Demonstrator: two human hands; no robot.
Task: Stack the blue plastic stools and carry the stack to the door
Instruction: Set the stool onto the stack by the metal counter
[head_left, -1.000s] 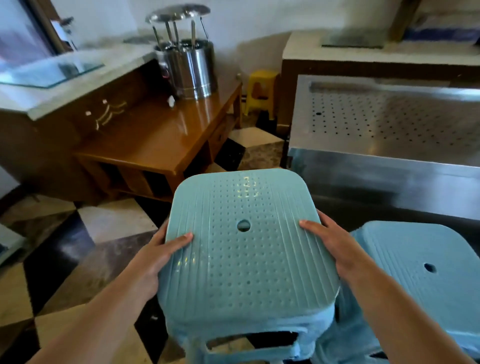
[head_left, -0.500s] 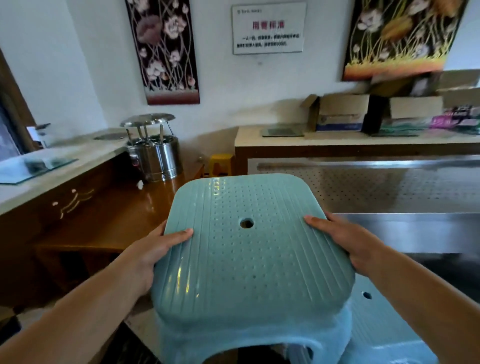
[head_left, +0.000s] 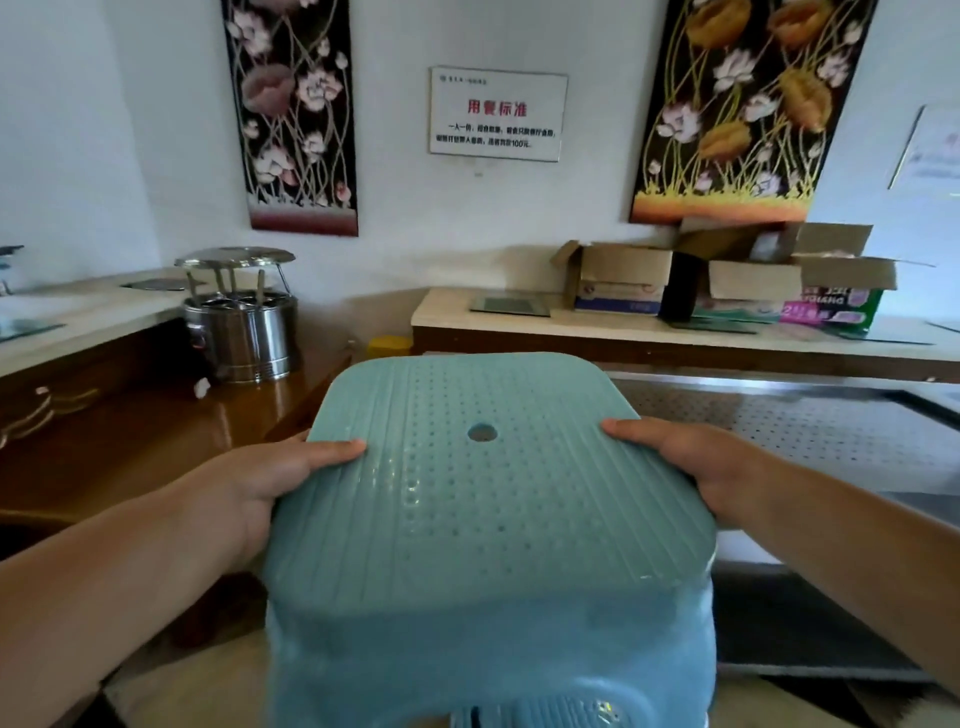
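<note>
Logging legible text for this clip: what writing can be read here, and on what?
"用餐标准": red heading on the white wall sign.
"100元": end of the sign's small black lines; the rest is too blurred to read.
"2": on the pink and green pack on the counter; its other letters are blurred.
Printing on the cardboard box: unreadable.

the blue stool (head_left: 483, 499) is light blue plastic with a square seat and round corners. the seat has rows of little dots, thin lines along both sides, and one round hole in the middle. it is up in the air, right side up, with its far edge tipped up a bit. at the very bottom, part of another blue stool (head_left: 566, 714) peeks out just under it.
</note>
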